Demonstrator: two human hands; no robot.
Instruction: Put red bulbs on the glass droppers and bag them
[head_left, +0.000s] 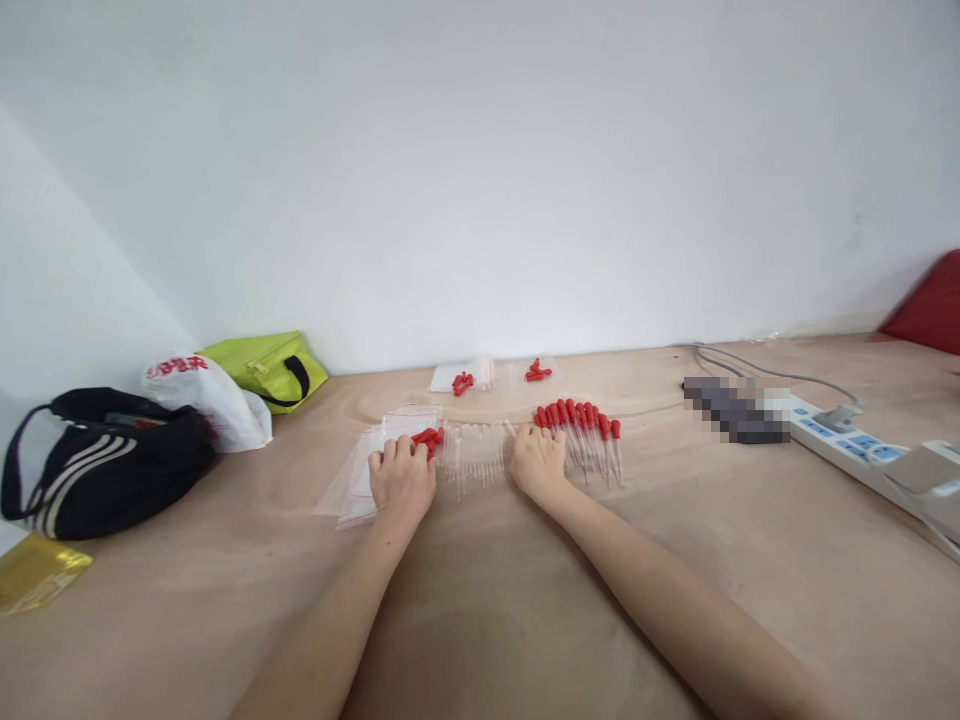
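Observation:
My left hand (pixel 403 478) is curled at a small pile of red rubber bulbs (pixel 429 440); its fingertips are hidden. Beneath that hand and beside it lie clear zip bags (pixel 358 475). My right hand (pixel 540 462) is closed with a clear dropper tube (pixel 511 430) poking out at its fingertips. Between both hands, a row of bare clear dropper tubes (pixel 472 455) rests on the table. Just right of my right hand, several droppers with red bulbs fitted (pixel 581 425) lie side by side, tips towards me.
Near the wall are more bags with red bulbs (pixel 538 371) and clear tubes (pixel 506 374). At left stand a black bag (pixel 120 460), a white plastic bag (pixel 225 400) and a lime pouch (pixel 262 365). A power strip (pixel 847 438) with cables lies right of the table (pixel 480 600).

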